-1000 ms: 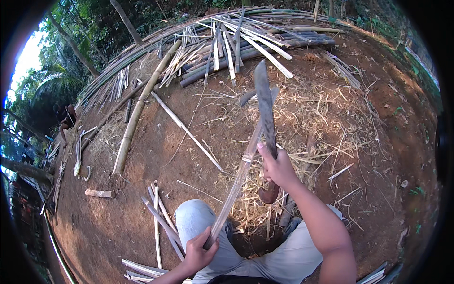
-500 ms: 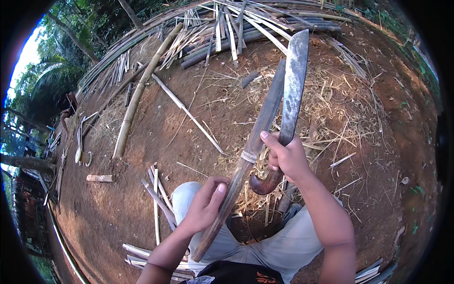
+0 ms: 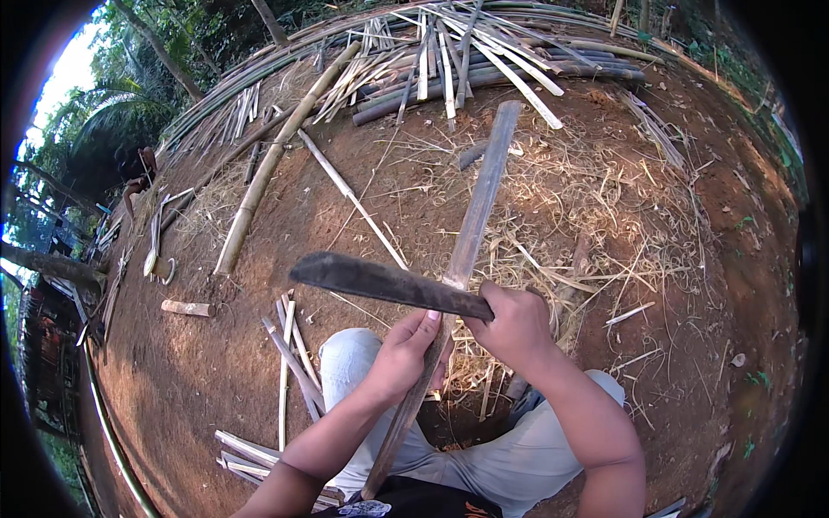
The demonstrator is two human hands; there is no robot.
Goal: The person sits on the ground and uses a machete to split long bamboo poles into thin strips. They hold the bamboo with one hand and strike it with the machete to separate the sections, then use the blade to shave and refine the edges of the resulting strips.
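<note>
A split bamboo strip (image 3: 480, 203) slants up and away from my lap, its lower end near my body. My left hand (image 3: 408, 352) is closed around it just below its pale node. In my right hand (image 3: 515, 324) is a machete, gripped at the handle, which the fingers hide. The dark machete blade (image 3: 380, 283) points left and lies across the strip at about the node. Whether its edge touches the bamboo I cannot tell.
Pale shavings (image 3: 596, 198) litter the ground ahead. Split strips and poles (image 3: 501, 73) are piled at the back. A long bamboo pole (image 3: 281, 160) lies to the left, near a short bamboo piece (image 3: 187, 308). More split strips (image 3: 289, 371) rest beside my left knee. Another person (image 3: 136, 168) is at far left.
The machete has swung from pointing up to lying leftward across the bamboo. My left hand has slid up the strip and closed around it near the node.
</note>
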